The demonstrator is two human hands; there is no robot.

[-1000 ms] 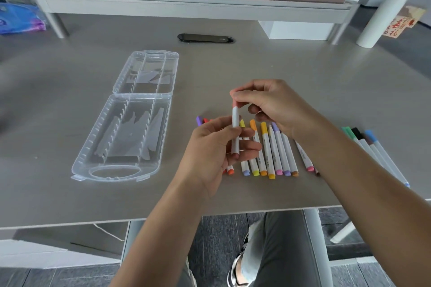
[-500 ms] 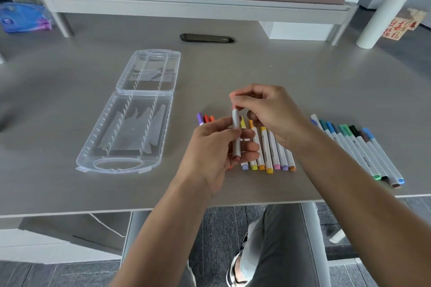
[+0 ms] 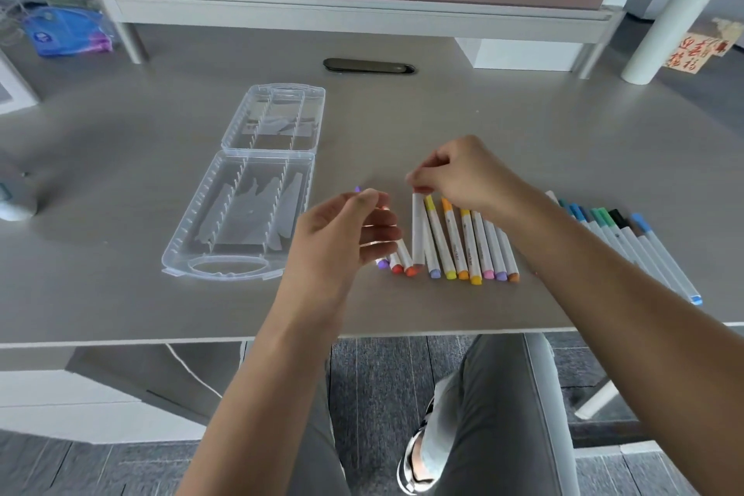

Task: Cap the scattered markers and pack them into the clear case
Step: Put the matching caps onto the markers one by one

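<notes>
Clear case (image 3: 245, 213) open, holding no markers; capped markers (image 3: 467, 242) rowed on counter (image 3: 120, 294). Right hand (image 3: 455, 177) grip pinching one marker (image 3: 418, 230); left hand (image 3: 342, 234) loose, holding nothing.

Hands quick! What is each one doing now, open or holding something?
Left hand: open, fingers loosely curled, holding nothing.
Right hand: pinching the top of a white marker.

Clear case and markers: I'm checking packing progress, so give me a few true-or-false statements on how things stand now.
1. The case lies open. True.
2. Markers already sit in the case. False: none are in it; the markers lie on the desk.
3. The right hand pinches the top of a marker. True.
4. The left hand grips that marker. False: it holds nothing, fingers loose.
</notes>
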